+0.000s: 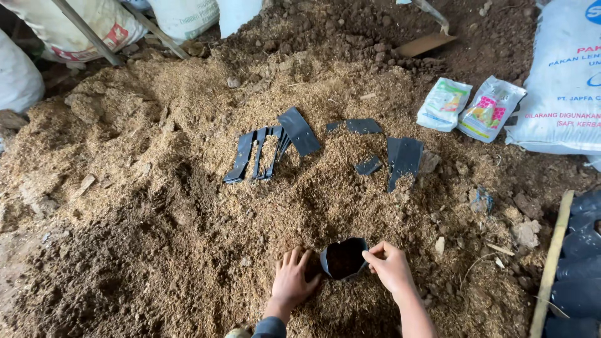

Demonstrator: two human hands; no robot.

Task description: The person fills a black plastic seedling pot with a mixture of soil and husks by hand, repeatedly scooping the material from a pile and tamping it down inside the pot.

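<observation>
One small black bag (344,258) stands open in the soil mix (156,206) just in front of me, dark soil filling it almost to the rim. My right hand (389,268) pinches the bag's right edge, a closed grip on the thin plastic. My left hand (293,280) lies flat on the mix against the bag's left side, fingers spread, grasping nothing. The bag looks soft and slightly out of round; I judge that if my pinch slips or I press too hard from the left, the rim could fold and spill soil back onto the heap. Further out, flat empty bags (269,150) lie scattered on the mix, some half buried. Two small packets (466,106) lie near a white sack (563,75) to the right.
</observation>
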